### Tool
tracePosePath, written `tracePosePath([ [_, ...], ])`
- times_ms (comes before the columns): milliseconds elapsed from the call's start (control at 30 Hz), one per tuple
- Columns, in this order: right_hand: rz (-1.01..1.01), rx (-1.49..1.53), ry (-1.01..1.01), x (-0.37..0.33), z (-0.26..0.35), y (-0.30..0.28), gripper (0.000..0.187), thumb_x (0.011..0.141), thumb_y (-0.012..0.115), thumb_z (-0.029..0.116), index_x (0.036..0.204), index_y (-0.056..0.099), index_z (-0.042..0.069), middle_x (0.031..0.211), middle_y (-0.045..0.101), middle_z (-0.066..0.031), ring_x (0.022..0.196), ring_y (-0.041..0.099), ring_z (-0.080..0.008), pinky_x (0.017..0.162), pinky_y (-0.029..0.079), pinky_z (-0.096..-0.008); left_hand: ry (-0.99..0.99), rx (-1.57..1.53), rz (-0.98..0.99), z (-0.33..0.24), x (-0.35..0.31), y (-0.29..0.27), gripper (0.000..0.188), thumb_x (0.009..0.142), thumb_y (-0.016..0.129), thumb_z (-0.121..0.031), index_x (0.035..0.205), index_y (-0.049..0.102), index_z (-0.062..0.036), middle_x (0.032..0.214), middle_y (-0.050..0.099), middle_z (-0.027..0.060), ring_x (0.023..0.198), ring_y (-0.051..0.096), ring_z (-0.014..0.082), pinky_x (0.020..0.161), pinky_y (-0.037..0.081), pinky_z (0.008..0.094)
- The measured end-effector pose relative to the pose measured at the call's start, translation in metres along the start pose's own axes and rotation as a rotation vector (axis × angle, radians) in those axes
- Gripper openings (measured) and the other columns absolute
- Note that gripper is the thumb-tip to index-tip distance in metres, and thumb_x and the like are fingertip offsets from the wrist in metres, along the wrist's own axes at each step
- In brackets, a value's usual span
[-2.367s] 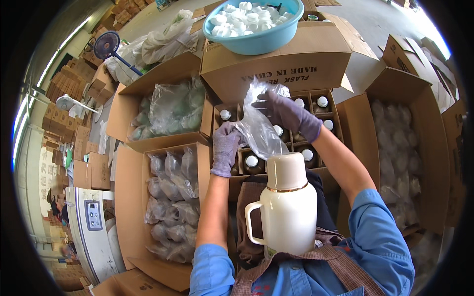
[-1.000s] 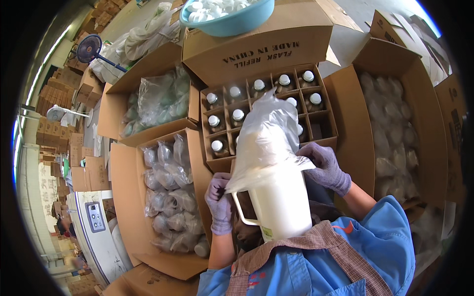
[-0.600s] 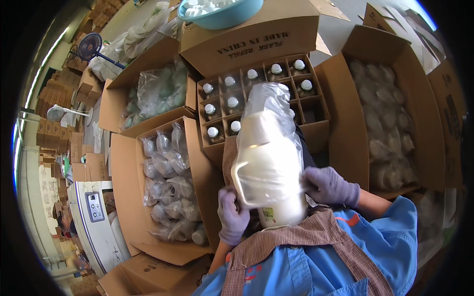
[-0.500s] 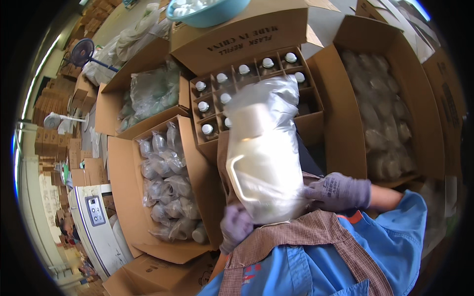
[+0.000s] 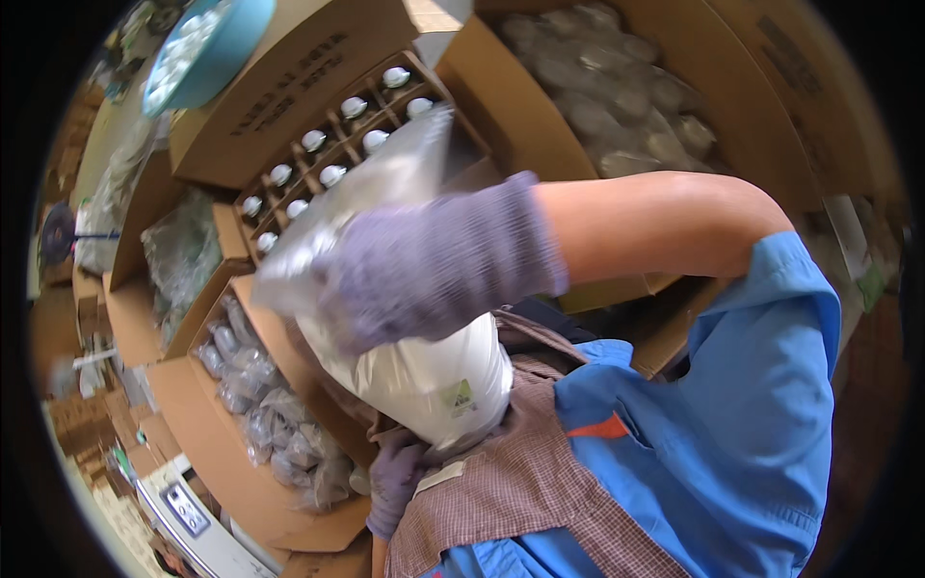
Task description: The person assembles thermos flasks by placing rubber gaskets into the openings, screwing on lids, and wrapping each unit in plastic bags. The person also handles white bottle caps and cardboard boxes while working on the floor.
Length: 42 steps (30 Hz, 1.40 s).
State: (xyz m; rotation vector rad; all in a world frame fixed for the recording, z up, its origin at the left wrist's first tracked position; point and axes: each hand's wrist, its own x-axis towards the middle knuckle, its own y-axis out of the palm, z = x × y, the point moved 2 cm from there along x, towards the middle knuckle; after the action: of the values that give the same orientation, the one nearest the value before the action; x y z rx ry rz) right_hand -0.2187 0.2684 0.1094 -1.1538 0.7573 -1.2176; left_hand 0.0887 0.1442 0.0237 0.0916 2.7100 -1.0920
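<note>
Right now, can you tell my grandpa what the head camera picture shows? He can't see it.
A blurred, gloved right hand partly covers a white flask in a clear bag; the gloved left hand is near its base. Beyond are white-capped bottles in a box, bagged things in other boxes, and a blue basin.

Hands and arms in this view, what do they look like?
The right hand and left hand wear purplish-grey knit gloves. The right forearm is bare up to a blue sleeve ending near the elbow; the left sleeve can't be made out.
</note>
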Motion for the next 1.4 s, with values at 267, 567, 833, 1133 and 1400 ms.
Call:
tracePosePath([
  [267,-0.593,0.083,0.773,-0.221,0.075,-0.003,0.045,0.071,0.069,0.006,0.116,0.063,0.009,0.100,0.065,-0.0126,0.089,0.063,-0.0352,0.077,0.053,-0.0439,0.109,0.192,-0.113,-0.012,0.075,-0.039,0.026,0.080,0.062,0.005,0.106,0.067,0.0018,0.114,0.065,0.0197,0.107,0.063,0.0321,0.096,0.048,0.0385],
  [567,-0.252,0.208,1.283,-0.300,0.161,0.084,0.053,0.071,0.071,0.007,0.124,0.061,0.005,0.108,0.068,-0.0173,0.097,0.065,-0.0356,0.087,0.052,-0.0437,0.197,0.248,-0.161,-0.004,0.103,-0.055,0.022,0.084,0.062,0.006,0.105,0.065,0.0005,0.109,0.064,0.0185,0.101,0.063,0.0360,0.088,0.051,0.0409],
  [833,-0.108,0.092,1.159,-0.275,0.129,0.097,0.058,0.073,0.069,0.013,0.131,0.060,0.018,0.089,0.067,-0.0093,0.078,0.065,-0.0298,0.071,0.050,-0.0436,0.241,0.244,-0.199,-0.007,0.114,-0.051,0.024,0.083,0.063,0.004,0.106,0.066,-0.0005,0.109,0.066,0.0169,0.100,0.064,0.0351,0.088,0.052,0.0408],
  [1133,0.255,0.352,1.245,-0.207,0.116,0.126,0.052,0.075,0.060,0.019,0.127,0.062,0.023,0.080,0.068,-0.0142,0.075,0.067,-0.0333,0.070,0.051,-0.0490,0.289,0.291,-0.229,0.002,0.129,-0.072,0.023,0.084,0.064,0.003,0.107,0.067,-0.0012,0.110,0.067,0.0156,0.098,0.065,0.0346,0.086,0.051,0.0414],
  [1400,0.452,0.450,1.432,-0.152,0.090,0.170,0.034,0.074,0.061,0.021,0.106,0.070,0.011,0.090,0.071,-0.0176,0.089,0.070,-0.0350,0.073,0.054,-0.0490,0.303,0.235,-0.219,0.037,0.131,-0.084,0.023,0.085,0.063,0.002,0.108,0.067,-0.0004,0.111,0.067,0.0178,0.099,0.065,0.0353,0.087,0.052,0.0417],
])
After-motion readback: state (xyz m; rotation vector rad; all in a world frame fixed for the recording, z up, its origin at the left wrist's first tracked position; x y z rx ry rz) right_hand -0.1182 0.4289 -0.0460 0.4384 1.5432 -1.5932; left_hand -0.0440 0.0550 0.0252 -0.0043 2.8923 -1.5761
